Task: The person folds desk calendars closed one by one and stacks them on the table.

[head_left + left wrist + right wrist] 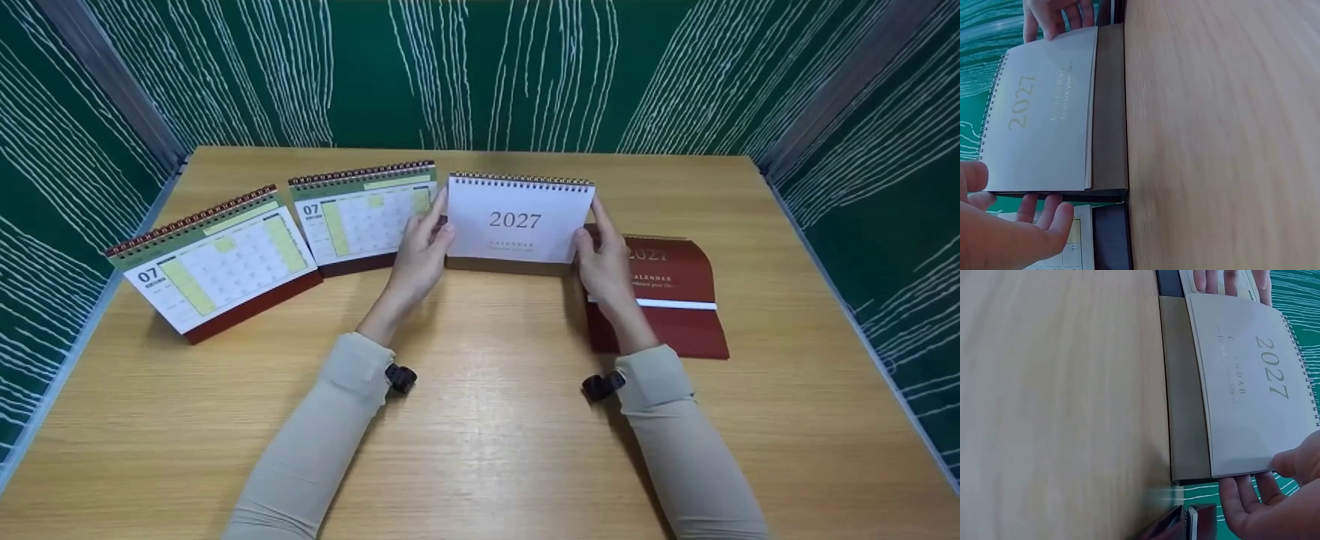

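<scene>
A white desk calendar marked 2027 (pixel 514 217) stands upright on the table, spiral binding on top and a brown base below. My left hand (pixel 421 255) holds its left side, the thumb by the edge and other fingers partly behind it. On the opposite side my right hand (pixel 606 262) grips the edge. The right wrist view shows the right thumb (pixel 1286 463) on the cover and fingers (pixel 1244 495) at the side and behind. In the left wrist view, the left hand's fingers (pixel 1050 216) lie along the calendar's side.
Two standing calendars open at 07 are on the left, one with a red base (pixel 225 259) and one with a dark base (pixel 367 217) close beside my left hand. A red 2027 calendar with a white band (pixel 675 330) lies right, partly behind my right hand. Green walls border the wooden table (pixel 480 435).
</scene>
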A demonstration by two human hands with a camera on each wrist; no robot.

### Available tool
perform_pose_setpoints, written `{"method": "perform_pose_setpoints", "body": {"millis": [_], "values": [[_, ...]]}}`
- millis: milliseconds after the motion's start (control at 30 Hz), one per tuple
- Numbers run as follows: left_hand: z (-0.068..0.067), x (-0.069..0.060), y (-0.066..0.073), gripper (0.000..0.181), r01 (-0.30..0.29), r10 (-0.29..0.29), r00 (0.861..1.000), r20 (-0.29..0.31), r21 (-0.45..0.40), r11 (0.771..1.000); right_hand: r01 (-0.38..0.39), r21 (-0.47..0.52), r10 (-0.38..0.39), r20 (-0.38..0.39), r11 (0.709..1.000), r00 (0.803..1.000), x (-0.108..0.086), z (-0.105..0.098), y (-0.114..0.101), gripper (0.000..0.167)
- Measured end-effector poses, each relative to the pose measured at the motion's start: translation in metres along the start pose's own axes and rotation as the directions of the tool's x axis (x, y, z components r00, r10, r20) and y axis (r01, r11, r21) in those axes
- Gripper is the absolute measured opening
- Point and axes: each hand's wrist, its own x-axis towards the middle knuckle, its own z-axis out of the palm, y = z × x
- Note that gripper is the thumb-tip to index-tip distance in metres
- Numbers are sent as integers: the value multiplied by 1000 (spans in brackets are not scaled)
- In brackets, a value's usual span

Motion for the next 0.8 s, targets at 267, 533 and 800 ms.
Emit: {"method": "perform_pose_setpoints", "body": {"millis": [267,533,800], "values": [[0,1,-1,58,-19,19,1000,-6,26,999,28,-26,-28,-9,999,1000,-1,-1,-1,66],[-2,0,-2,59,-73,76,997,-32,77,994,60,-40,-59,19,997,998,-1,-6,0,65],[-3,0,-1,61,-78,82,995,-55,75,994,60,-41,-59,30,997,998,-1,-8,-3,64]]}}
